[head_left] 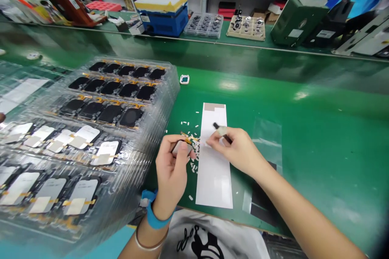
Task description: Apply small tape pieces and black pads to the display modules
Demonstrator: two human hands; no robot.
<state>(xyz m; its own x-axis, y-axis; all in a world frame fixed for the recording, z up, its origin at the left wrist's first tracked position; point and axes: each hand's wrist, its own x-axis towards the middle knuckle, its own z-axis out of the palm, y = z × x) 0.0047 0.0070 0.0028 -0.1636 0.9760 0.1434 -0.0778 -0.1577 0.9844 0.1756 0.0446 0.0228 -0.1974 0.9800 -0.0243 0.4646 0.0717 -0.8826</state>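
My left hand (pixel 170 176), with a blue wrist strap, is closed around a small display module (pixel 180 148) that has an orange flex cable at its top. The thumb lies across the module and hides part of it. In my right hand (pixel 243 149) is a dark pen-like tool (pixel 216 126) with a pale band; its kind is not clear. The fingertips are over a white strip sheet (pixel 212 182), which has a grey patch at its far end. Several small white pieces (pixel 194 166) lie scattered between the left hand and the sheet.
A tall stack of clear trays (pixel 158 129) with display modules stands on the left. Right of the sheet lie a clear film (pixel 269 139) and a black sheet (pixel 263 202). A small white-framed part (pixel 184 79) sits farther back. A blue box (pixel 167 18) occupies the rear ledge.
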